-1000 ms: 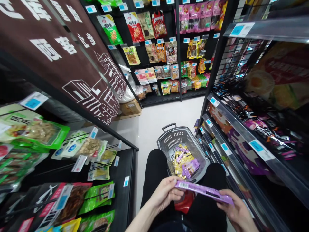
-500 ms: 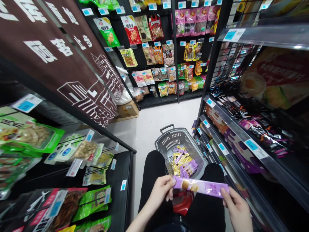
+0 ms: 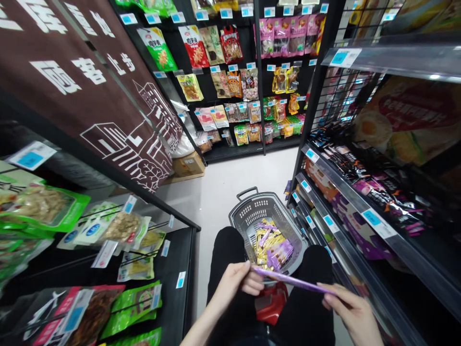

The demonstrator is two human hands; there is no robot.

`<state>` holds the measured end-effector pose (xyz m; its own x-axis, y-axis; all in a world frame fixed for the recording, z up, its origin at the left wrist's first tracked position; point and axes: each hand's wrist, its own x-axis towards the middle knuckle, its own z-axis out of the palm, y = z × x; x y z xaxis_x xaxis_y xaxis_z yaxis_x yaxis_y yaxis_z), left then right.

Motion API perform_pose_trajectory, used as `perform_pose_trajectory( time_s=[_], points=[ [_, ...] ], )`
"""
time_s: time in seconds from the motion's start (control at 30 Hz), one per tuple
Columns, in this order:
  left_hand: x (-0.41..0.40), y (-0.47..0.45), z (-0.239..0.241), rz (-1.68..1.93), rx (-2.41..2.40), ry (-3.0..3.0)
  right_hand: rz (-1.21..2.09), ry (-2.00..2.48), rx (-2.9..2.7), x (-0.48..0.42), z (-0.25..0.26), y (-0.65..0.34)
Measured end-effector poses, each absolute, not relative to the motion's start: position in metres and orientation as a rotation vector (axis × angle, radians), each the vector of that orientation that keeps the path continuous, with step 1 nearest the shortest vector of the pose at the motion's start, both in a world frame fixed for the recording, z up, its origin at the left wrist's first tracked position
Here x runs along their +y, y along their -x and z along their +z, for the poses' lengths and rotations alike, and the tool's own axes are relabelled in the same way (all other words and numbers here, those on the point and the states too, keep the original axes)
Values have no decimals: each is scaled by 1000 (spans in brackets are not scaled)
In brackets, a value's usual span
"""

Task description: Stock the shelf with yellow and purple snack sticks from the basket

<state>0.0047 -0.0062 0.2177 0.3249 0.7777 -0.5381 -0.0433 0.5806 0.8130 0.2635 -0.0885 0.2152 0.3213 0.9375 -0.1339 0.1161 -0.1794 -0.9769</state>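
A long, narrow purple snack packet (image 3: 288, 279) is stretched between my two hands, turned nearly edge-on to me. My left hand (image 3: 242, 278) pinches its left end, and my right hand (image 3: 347, 305) pinches the right end with thumb and fingers. Just beyond the packet, a grey plastic basket (image 3: 252, 209) with perforated walls sits on the floor between my knees. Inside it lie several loose purple and gold packets (image 3: 277, 250). Below my hands, a red object (image 3: 272, 305) shows between my legs, partly hidden.
To the right, shelves (image 3: 360, 211) with price tags carry dark and purple packets (image 3: 378, 185). On the left, bagged snacks hang from a black rack (image 3: 176, 259). A brown banner (image 3: 118, 96) and a cardboard box (image 3: 189, 165) stand behind it. More hanging bags (image 3: 230, 86) line the far wall.
The purple packet has tilted from showing its printed face to nearly edge-on. Both hands still hold its ends; the right hand has shifted slightly right and down.
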Motion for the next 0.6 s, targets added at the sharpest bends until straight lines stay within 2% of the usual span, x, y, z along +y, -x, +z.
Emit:
perform_pose_trajectory(
  time_s=[0.13, 0.3, 0.43, 0.6],
  points=[
    [-2, 0, 223, 648, 1171, -769, 1090, 1427, -1177, -88, 223, -265],
    [0, -1, 226, 754, 1136, -784, 1186, 1387, -963, -91, 221, -257],
    [0, 0, 224, 774, 1114, -832, 1087, 1490, -844, -91, 218, -248],
    [-1, 3, 225, 746, 1136, -888, 966, 1502, -965, -89, 220, -251]
  ],
)
